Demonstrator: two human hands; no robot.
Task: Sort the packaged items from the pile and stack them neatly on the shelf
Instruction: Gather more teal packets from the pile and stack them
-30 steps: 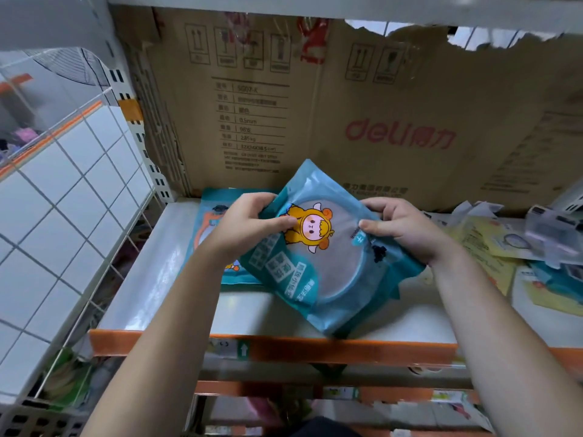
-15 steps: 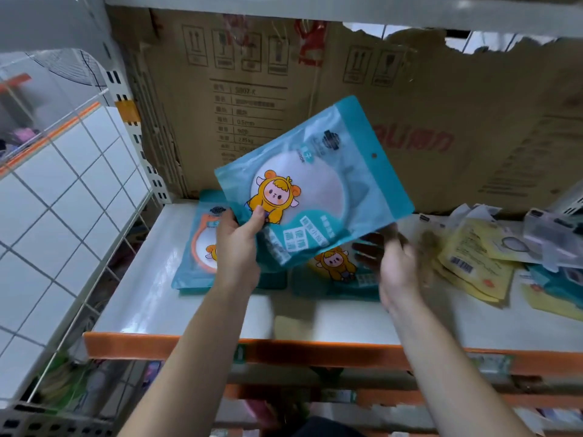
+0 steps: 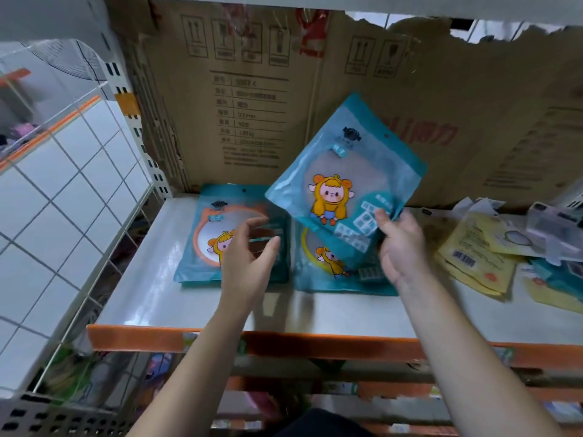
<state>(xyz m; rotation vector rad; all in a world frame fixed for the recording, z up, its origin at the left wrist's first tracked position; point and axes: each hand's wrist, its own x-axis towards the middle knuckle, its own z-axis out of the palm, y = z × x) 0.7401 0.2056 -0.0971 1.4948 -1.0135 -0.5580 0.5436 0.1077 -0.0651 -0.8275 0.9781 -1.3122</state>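
Observation:
My right hand (image 3: 400, 244) grips the lower right corner of a teal packet (image 3: 344, 181) printed with a yellow cartoon figure, holding it tilted above the shelf (image 3: 151, 285). Under it lies a second teal packet (image 3: 328, 272) flat on the shelf. Further left lies a teal packet with an orange ring (image 3: 208, 234), partly covered by my left hand (image 3: 249, 257). That hand hovers over it with fingers spread and nothing in it. The pile of yellow and teal packets (image 3: 479, 253) sits to the right.
A large cardboard box (image 3: 315, 99) fills the back of the shelf. The shelf's orange front rail (image 3: 315, 342) runs across below my wrists. A white wire grid panel (image 3: 63, 197) closes the left side. Clear plastic boxes (image 3: 555, 225) lie on the pile at far right.
The raised teal packet passed from my left hand to my right hand and shifted right. My left hand let go and dropped over the left packet.

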